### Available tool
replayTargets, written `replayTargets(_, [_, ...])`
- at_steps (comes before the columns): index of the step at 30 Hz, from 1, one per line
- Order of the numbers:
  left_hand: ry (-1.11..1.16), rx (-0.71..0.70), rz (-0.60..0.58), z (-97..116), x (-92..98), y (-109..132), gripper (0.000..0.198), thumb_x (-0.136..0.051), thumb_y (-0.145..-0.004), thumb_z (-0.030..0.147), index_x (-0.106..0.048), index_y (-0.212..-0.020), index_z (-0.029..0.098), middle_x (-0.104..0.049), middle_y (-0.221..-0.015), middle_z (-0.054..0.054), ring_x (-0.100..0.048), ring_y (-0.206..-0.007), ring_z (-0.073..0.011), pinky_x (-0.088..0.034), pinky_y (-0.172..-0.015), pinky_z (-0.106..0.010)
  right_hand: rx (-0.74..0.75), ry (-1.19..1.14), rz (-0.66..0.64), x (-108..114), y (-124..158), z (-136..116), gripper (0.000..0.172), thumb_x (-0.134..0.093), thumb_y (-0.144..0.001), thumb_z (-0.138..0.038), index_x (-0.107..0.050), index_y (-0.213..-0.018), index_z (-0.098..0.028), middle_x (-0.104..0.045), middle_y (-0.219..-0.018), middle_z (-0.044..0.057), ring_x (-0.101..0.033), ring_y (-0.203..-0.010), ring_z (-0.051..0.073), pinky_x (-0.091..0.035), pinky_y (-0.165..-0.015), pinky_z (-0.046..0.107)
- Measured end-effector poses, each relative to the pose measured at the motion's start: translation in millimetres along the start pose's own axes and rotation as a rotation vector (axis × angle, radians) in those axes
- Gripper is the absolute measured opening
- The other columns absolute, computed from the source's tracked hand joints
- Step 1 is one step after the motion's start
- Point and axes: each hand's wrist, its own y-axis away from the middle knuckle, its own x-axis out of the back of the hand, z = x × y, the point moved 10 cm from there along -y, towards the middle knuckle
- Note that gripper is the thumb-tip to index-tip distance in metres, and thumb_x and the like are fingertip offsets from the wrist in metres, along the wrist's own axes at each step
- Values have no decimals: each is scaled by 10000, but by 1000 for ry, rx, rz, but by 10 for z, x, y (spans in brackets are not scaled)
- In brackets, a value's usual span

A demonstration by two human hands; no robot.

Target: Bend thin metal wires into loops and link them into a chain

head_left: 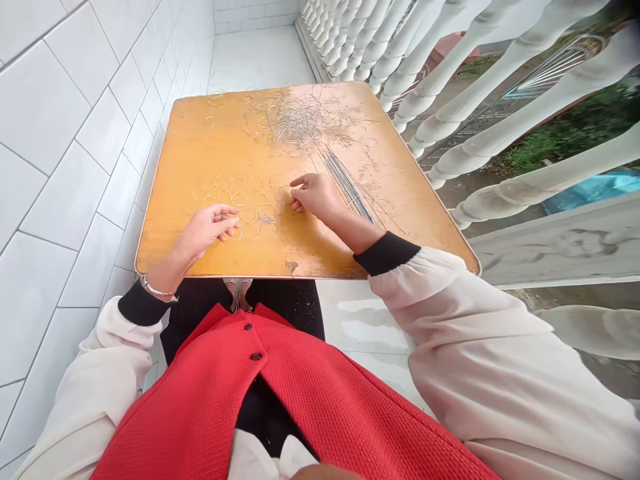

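Note:
My right hand [315, 195] is over the middle of the table, its thumb and index finger drawn close together beside a thin pale ring [278, 183]. Whether that ring is between the fingertips is too fine to make out. To the left, my left hand [210, 227] hovers low over the tabletop, fingers loosely bent and apart, with no object visible in it. Several thin wire-like rings [235, 190] lie spread between and beyond the hands. A small greyish patch [266, 218] shows among them. Just right of my right hand lies a bundle of thin grey rods [345, 180].
A tangled heap of thin wire-like loops [300, 123] sits on the far part of the wooden table [200, 143]. White tiled wall [75, 127] runs along the left side. A white balustrade [440, 87] stands close on the right.

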Motion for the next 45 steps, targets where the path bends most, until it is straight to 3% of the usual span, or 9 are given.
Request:
replayTargets(5, [-116,-6,-29,107,67,-81,166,-652,-827,120,-698,-984,146,-728,-826,-23,-612,-657,-75,-455,-592,-206,-45,37,-66,-118,-9,-44,321,-608,-873,-31,-652,-1180,-117,-642,-592,-8,-618,-496,136,-524,-497,245])
replayTargets(8, [-170,-41,-16,139,157,-161,188,-682,-812,155,-712,-998,147,-738,-849,-35,-628,-684,-88,-479,-611,-217,13,138,-112,-52,11,-82,306,-603,-931,-137,-671,-1228,-112,-689,-656,35,-654,-546,162,-575,-589,304])
replayTargets(13, [-344,-261,155,273,445,-320,198,-684,-844,226,-725,-1024,153,-766,-950,-52,-673,-760,-112,-557,-734,-265,469,533,-32,165,62,-335,319,-647,-888,-222,-755,-1184,-174,-765,-1120,162,-748,-962,315,-572,-953,521])
replayTargets(16, [-528,-431,296,359,603,-363,212,-651,-884,245,-732,-1061,162,-778,-1087,-69,-716,-922,-149,-579,-858,-303,757,641,-85,44,136,-369,434,-629,-919,-322,-701,-1330,-204,-656,-1416,168,-630,-1273,387,-472,-1106,607])
replayTargets(20, [-700,-561,345,327,655,-408,255,-653,-913,274,-720,-1140,179,-768,-1198,-78,-710,-1125,-199,-557,-1028,-372,887,686,-158,-131,108,-255,523,-593,-940,-384,-635,-1433,-216,-607,-1495,147,-538,-1379,398,-419,-1160,630])
replayTargets(29, [-759,-559,311,248,613,-393,256,-677,-915,269,-718,-1152,181,-760,-1247,-87,-705,-1186,-220,-551,-1082,-397,938,621,-256,-213,82,-286,486,-524,-977,-400,-659,-1409,-222,-648,-1456,133,-581,-1341,375,-452,-1146,616])
replayTargets(32, [-749,-571,313,259,612,-360,247,-668,-923,289,-717,-1148,199,-759,-1251,-80,-703,-1196,-219,-553,-1087,-406,894,608,-205,44,-55,-384,463,-553,-961,-430,-688,-1356,-230,-662,-1432,136,-609,-1312,370,-485,-1118,588])
replayTargets(38, [-739,-570,295,242,605,-341,248,-656,-929,305,-722,-1145,204,-758,-1263,-80,-698,-1215,-229,-547,-1105,-433,579,690,147,787,-738,-606,244,-551,-917,-274,-786,-972,-242,-769,-1068,129,-711,-964,308,-543,-920,499])
replayTargets(45, [-724,-510,273,212,584,-321,240,-658,-925,280,-721,-1135,183,-747,-1277,-104,-685,-1240,-243,-535,-1124,-452,618,814,-33,301,-1220,-590,155,-724,-813,-354,-777,-881,-225,-751,-1019,111,-680,-928,287,-530,-869,457])
